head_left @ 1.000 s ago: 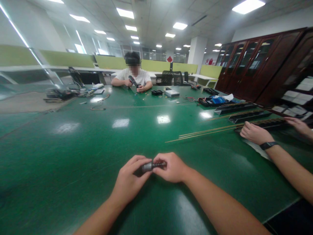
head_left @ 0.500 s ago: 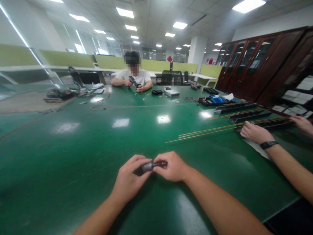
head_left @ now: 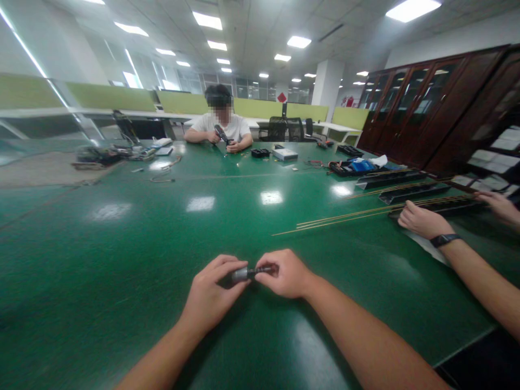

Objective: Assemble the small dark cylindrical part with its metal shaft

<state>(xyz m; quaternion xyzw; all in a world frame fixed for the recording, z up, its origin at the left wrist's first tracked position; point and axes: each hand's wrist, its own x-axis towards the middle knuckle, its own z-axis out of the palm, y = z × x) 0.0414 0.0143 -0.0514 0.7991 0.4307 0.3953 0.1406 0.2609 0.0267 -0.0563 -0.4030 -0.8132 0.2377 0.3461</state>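
Note:
My left hand [head_left: 211,295] and my right hand [head_left: 284,273] meet just above the green table [head_left: 122,254] near its front edge. Between them they grip a small dark cylindrical part [head_left: 248,272] with a grey metal end. The left fingers wrap the grey end; the right fingers pinch the darker, thinner end. Most of the part is hidden by the fingers.
A neighbour's hand [head_left: 420,221] with a black wristband rests at the right by long thin brass rods [head_left: 337,219] and black trays [head_left: 410,192]. Across the table a person in a white shirt [head_left: 221,127] handles a tool. Small boxes [head_left: 284,154] and cables [head_left: 101,156] lie at the far side.
My two hands with the part have shifted slightly away from me and a little left. The neighbour's far hand has moved a bit.

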